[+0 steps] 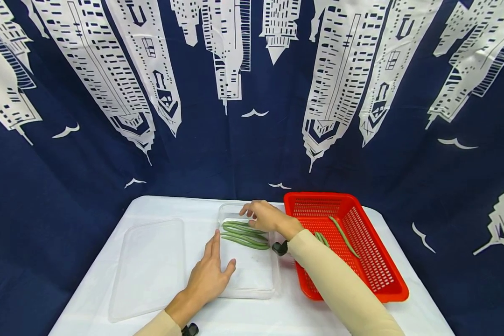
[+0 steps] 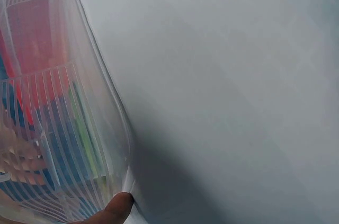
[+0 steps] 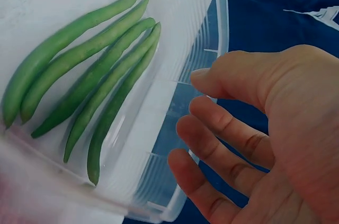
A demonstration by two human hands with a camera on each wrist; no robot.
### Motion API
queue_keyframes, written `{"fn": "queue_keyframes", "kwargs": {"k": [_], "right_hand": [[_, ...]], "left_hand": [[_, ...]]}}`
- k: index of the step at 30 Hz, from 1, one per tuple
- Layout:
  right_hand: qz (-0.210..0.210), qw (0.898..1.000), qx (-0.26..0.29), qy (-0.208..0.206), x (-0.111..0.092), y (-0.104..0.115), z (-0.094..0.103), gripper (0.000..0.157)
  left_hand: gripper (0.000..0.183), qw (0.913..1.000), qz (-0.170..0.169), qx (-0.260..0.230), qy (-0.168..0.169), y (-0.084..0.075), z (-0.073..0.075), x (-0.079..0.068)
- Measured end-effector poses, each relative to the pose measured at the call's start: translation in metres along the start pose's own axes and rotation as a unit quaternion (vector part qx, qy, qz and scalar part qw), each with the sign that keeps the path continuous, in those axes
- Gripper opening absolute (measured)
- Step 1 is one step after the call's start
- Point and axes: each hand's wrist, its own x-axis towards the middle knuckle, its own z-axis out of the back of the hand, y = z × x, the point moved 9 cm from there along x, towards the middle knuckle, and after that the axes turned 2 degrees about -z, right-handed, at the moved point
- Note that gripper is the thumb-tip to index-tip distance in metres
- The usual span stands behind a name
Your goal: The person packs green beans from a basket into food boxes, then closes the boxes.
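Several green beans (image 1: 244,235) lie side by side across the far half of a clear plastic container (image 1: 247,293). Over that far end is my right hand (image 1: 268,217); in the right wrist view its fingers (image 3: 204,134) are loosely bent with nothing between them, beside the container wall. My left hand (image 1: 207,273) rests along the container's left side, fingers extended forward and thumb spread toward the inside. In the left wrist view a fingertip (image 2: 121,203) is right at the rim, and green beans show faintly through the ribbed wall.
A red perforated basket (image 1: 386,275) stands to the right, with a long green bean (image 1: 344,237) and a few others partly behind my right forearm. On the left lies a flat translucent lid (image 1: 151,266). A navy cloth with white buildings hangs behind the white table (image 1: 96,289).
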Motion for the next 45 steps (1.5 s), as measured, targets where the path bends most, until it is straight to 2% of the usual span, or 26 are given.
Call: {"fn": "queue_keyframes", "kwargs": {"k": [5,8,13,20,25,33,37,45], "right_hand": [[0.014,0.999,-0.017,-0.024,-0.019,0.011,0.014,0.037],[0.003,0.999,-0.021,-0.030,-0.030,0.016,0.023,0.037],[-0.015,0.999,-0.031,-0.041,-0.048,0.015,0.036,0.037],[-0.014,0.997,-0.038,-0.060,-0.078,0.008,0.057,0.038],[-0.022,0.996,-0.046,-0.079,-0.100,-0.006,0.070,0.039],[-0.066,0.993,-0.030,-0.092,-0.133,-0.040,0.082,0.044],[-0.082,0.991,-0.044,-0.096,-0.147,-0.053,0.085,0.049],[-0.127,0.989,-0.051,-0.060,-0.171,-0.084,0.078,0.061]], "left_hand": [[0.101,1.0000,-0.004,-0.003,0.000,-0.001,0.000,-0.001],[0.100,1.0000,-0.003,-0.001,-0.002,-0.001,-0.001,-0.002],[0.100,1.0000,-0.003,0.000,-0.005,0.000,-0.001,-0.003],[0.099,1.0000,-0.005,-0.003,-0.008,-0.002,0.000,-0.003],[0.099,0.9999,-0.005,-0.005,-0.007,-0.003,0.000,-0.002],[0.099,1.0000,-0.003,-0.006,-0.002,-0.001,0.001,-0.001],[0.099,1.0000,-0.003,-0.005,-0.004,-0.001,0.001,-0.001],[0.099,0.9999,0.001,-0.009,-0.004,0.001,0.001,0.000]]}}
